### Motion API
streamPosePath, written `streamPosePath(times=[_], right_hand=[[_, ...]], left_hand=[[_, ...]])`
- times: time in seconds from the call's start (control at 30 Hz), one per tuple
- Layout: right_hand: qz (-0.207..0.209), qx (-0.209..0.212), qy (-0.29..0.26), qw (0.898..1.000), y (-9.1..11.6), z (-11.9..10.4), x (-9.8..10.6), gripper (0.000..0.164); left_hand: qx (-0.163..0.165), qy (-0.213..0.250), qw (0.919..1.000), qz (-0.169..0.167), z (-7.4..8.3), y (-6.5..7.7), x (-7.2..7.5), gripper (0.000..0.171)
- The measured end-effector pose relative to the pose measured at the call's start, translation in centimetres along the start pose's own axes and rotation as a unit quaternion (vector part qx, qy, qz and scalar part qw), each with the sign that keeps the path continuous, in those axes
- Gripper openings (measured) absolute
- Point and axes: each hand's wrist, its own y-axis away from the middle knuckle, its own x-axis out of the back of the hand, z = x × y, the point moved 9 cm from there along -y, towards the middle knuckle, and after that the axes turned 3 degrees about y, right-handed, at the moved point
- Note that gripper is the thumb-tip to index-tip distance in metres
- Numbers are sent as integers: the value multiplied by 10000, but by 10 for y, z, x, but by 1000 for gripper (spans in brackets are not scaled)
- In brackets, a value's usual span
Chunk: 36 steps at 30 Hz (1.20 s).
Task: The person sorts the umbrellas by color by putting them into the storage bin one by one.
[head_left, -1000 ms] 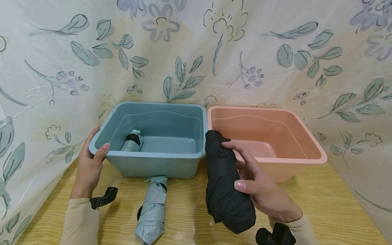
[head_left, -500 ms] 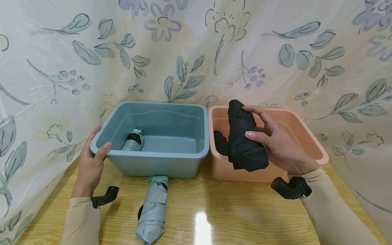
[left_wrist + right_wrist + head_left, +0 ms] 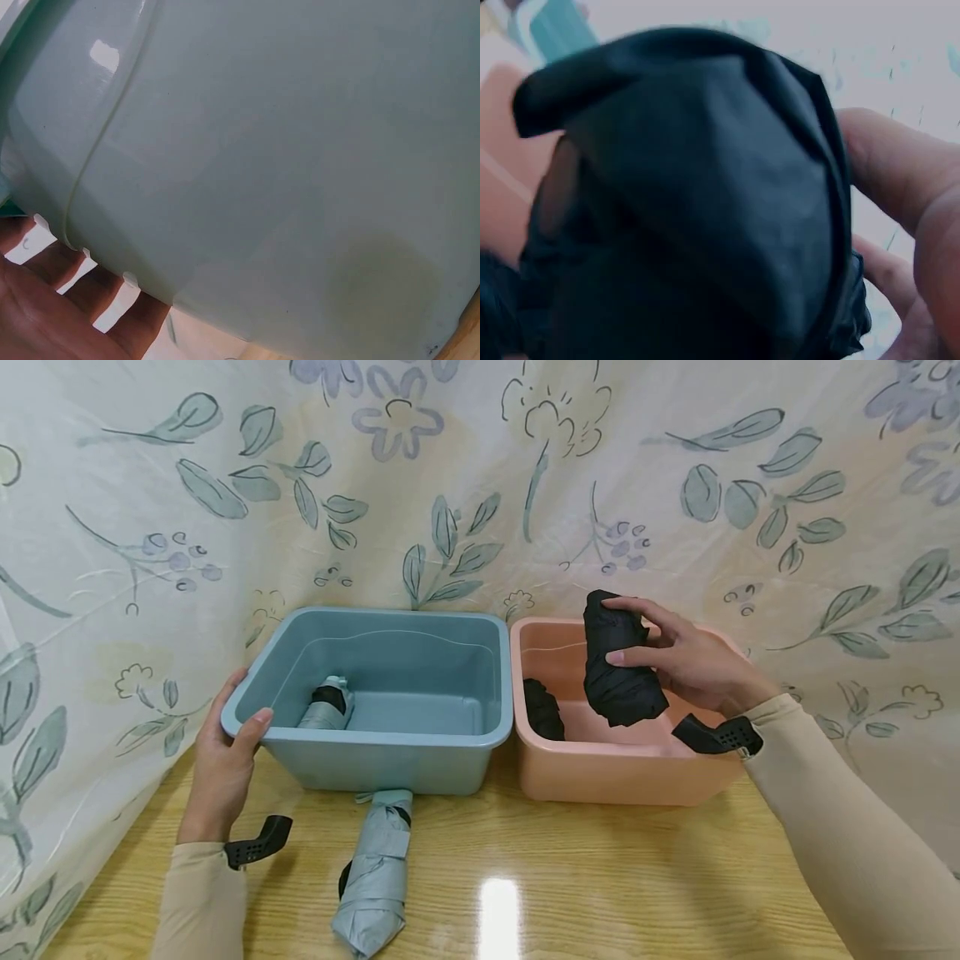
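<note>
In the head view my right hand (image 3: pixel 686 653) holds a folded black umbrella (image 3: pixel 617 664) over the pink bin (image 3: pixel 600 777), thumb on the near side and fingers along its far side. The same black umbrella (image 3: pixel 705 187) fills much of the right wrist view. A second dark umbrella (image 3: pixel 543 710) lies inside the pink bin at its left. My left hand (image 3: pixel 221 760) grips the left front corner of the blue bin (image 3: pixel 390 764), its thumb on the rim. Inside that bin lies a folded grey-blue umbrella (image 3: pixel 322 712) with a black band, partly hidden by the front wall.
Another folded grey-blue umbrella (image 3: pixel 375 877) lies on the wooden table (image 3: pixel 600 893) in front of the blue bin. Both bins stand side by side against a flower-patterned cloth (image 3: pixel 450 468) that rises behind and at the sides.
My right hand has carried the black umbrella from in front of the bins up, away and rightward, over the pink bin. The left hand keeps its grip on the blue bin.
</note>
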Motion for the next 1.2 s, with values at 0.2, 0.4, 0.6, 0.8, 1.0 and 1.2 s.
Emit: streamPosePath(times=[0.2,0.4,0.6,0.8,1.0,1.2], right_hand=[[-153,-703,540,9959,-15,28,13,76],[-614,-971,1067,9876,-28,53,10,82],[-895,-1271,1603,9747,-36,63,4,81],[-1137,-1450,1935,9636,-45,75,-7,82],[-1317,-1687,1995,9562,-53,91,-14,83],[-1370,-1607,2332,9492,-58,96,-14,81]], left_hand=[[-17,-6,10000,7,1,0,-1,66],[28,11,10000,-14,0,0,-2,65],[7,20,10000,6,1,0,-2,65],[21,59,10000,2,-1,0,-1,65],[55,33,10000,-5,-2,0,-1,66],[22,-20,10000,-3,-2,1,-2,65]])
